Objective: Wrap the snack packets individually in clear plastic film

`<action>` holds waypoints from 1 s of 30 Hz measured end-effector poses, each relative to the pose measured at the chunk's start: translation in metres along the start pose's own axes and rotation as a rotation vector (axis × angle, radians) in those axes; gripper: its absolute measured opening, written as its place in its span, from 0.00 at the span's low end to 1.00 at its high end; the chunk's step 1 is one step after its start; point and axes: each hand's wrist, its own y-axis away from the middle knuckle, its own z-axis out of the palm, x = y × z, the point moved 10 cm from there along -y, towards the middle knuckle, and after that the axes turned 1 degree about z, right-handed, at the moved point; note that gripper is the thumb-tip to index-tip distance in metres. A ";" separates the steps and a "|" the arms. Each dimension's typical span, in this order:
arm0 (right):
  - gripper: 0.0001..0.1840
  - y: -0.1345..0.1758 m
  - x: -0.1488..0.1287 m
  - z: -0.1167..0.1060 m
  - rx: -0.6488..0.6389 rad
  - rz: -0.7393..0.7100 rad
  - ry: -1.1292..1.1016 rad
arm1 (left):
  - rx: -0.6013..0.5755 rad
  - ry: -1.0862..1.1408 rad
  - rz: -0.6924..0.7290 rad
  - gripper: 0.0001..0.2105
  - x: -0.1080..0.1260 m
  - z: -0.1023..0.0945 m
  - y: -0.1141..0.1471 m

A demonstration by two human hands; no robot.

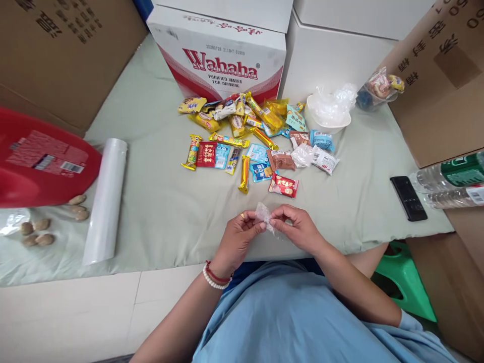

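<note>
Between my two hands, just above the near edge of the cloth, is a small clear plastic bag (263,214), crumpled and thin. My left hand (242,233) pinches its left side between thumb and fingers. On the other side, my right hand (297,227) is closed on the same plastic near its middle. Just beyond the hands lies a red snack packet (283,186), with a yellow-wrapped stick (244,174) to its left. Several more wrapped snacks, among them a brown packet (282,159) and a blue packet (261,172), are spread behind these.
A white bowl (313,118) holding clear plastic bags stands behind the snacks, before a Wahaha carton (227,65). At left are a plastic roll (106,201), a red jug (45,161) and several walnuts (44,239). A black phone (408,198) and bottles (463,171) lie at right.
</note>
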 end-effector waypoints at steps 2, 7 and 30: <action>0.16 0.000 0.011 -0.004 0.009 0.109 -0.170 | 0.033 -0.019 -0.022 0.20 -0.001 -0.009 -0.001; 0.21 0.000 0.018 -0.031 0.120 0.218 -0.381 | 0.027 -0.039 -0.034 0.18 0.007 -0.019 -0.003; 0.26 0.002 0.048 -0.066 0.346 0.349 -0.458 | -0.312 -1.183 0.864 0.22 0.009 0.048 0.046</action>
